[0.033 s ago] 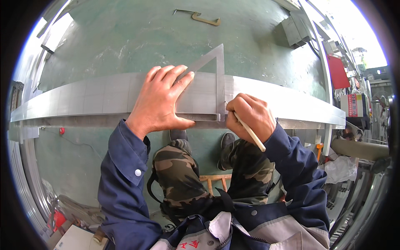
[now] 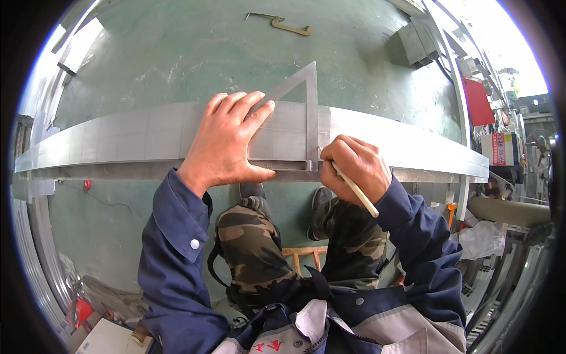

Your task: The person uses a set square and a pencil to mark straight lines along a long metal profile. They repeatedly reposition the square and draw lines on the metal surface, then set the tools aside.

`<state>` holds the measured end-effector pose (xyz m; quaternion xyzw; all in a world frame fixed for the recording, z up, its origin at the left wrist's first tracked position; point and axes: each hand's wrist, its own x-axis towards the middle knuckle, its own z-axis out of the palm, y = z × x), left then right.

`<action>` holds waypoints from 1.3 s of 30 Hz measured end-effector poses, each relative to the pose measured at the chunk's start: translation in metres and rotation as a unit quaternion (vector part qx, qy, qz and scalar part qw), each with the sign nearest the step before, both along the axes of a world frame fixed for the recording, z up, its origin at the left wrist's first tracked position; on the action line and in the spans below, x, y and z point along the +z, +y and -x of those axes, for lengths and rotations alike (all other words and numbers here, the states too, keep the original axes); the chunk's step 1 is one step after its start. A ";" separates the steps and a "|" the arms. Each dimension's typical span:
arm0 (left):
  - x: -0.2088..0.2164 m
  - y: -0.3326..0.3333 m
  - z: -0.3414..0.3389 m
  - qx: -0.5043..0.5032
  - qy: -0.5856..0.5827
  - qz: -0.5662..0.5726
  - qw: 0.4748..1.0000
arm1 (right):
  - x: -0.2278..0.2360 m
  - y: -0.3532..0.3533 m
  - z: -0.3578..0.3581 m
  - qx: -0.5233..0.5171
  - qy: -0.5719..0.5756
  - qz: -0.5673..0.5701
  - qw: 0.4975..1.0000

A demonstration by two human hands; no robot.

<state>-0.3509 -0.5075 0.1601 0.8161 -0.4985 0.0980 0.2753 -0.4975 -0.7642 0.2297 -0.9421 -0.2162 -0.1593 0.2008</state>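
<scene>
A long silvery metal beam (image 2: pixel 150 134) runs across in front of me. On it lies a metal triangle square (image 2: pixel 312 121), its upright edge crossing the beam and its point jutting past the far side. My left hand (image 2: pixel 224 144) grips the square, thumb along the near edge and fingers spread toward the slanted side. Closed around a slim, pale, pencil-like stick (image 2: pixel 361 196), my right hand (image 2: pixel 356 165) rests close to the square's right edge, low on the beam. The stick's rear end points toward me; fingers partly hide its front end.
A brass-coloured C-shaped clamp (image 2: pixel 292 27) lies on the green floor beyond the beam. Square metal tubing (image 2: pixel 417 44) stands at far right. Beneath me is a wooden stool (image 2: pixel 303 255). Metal profiles (image 2: pixel 47 253) line the left side; a white plastic bag (image 2: pixel 482 239) sits at right.
My right hand has shifted very slightly to the right and toward me, with the stick's rear end moving along. The left hand and the square look unmoved.
</scene>
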 end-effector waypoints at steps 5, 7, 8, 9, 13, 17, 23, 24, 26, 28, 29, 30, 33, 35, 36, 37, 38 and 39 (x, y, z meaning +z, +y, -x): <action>0.000 -0.003 0.000 0.000 0.005 -0.008 1.000 | -0.001 -0.001 0.034 0.070 0.141 -0.070 0.985; -0.002 -0.003 0.000 -0.001 0.004 -0.008 1.000 | 0.002 -0.003 0.050 -0.001 0.105 -0.084 0.991; -0.004 -0.002 -0.001 -0.001 0.001 -0.007 1.000 | 0.007 -0.007 0.052 -0.047 0.088 -0.097 0.990; -0.006 -0.001 -0.001 0.000 -0.003 -0.007 1.000 | 0.012 -0.012 0.054 -0.094 0.072 -0.110 0.987; -0.004 0.002 -0.002 0.003 0.000 -0.023 1.000 | 0.009 -0.050 0.050 -0.128 -0.013 -0.120 0.984; -0.001 -0.002 0.001 0.005 -0.010 -0.038 0.999 | -0.002 -0.099 0.046 -0.193 -0.106 0.030 0.975; 0.007 -0.027 0.014 0.004 -0.014 -0.060 0.998 | -0.031 -0.130 0.040 -0.258 -0.136 0.053 0.955; 0.007 -0.033 0.014 0.001 -0.014 -0.061 0.998 | -0.031 -0.130 0.039 -0.258 -0.141 0.058 0.954; 0.009 -0.044 0.018 -0.005 -0.013 -0.063 0.998 | -0.030 -0.129 0.039 -0.260 -0.149 0.063 0.952; 0.013 -0.054 0.021 -0.008 -0.006 -0.070 0.997 | -0.031 -0.131 0.039 -0.260 -0.151 0.058 0.952; 0.014 -0.058 0.024 -0.008 -0.001 -0.076 0.997 | -0.032 -0.131 0.039 -0.259 -0.151 0.056 0.952; 0.016 -0.061 0.025 -0.007 0.004 -0.082 0.997 | -0.033 -0.131 0.039 -0.263 -0.154 0.055 0.951; 0.017 -0.066 0.026 -0.010 0.008 -0.084 0.996 | -0.033 -0.132 0.039 -0.268 -0.160 0.055 0.948; 0.016 -0.068 0.026 -0.012 0.005 -0.083 0.997 | -0.032 -0.133 0.039 -0.270 -0.162 0.056 0.947; 0.016 -0.068 0.026 -0.013 0.004 -0.082 0.997 | -0.032 -0.132 0.038 -0.271 -0.163 0.057 0.947; 0.015 -0.070 0.026 -0.014 0.004 -0.081 0.997 | -0.033 -0.133 0.038 -0.272 -0.164 0.057 0.946; 0.015 -0.071 0.027 -0.016 0.004 -0.080 0.997 | -0.034 -0.133 0.038 -0.274 -0.165 0.056 0.946; 0.014 -0.072 0.027 -0.017 0.005 -0.078 0.997 | -0.035 -0.133 0.039 -0.276 -0.166 0.056 0.945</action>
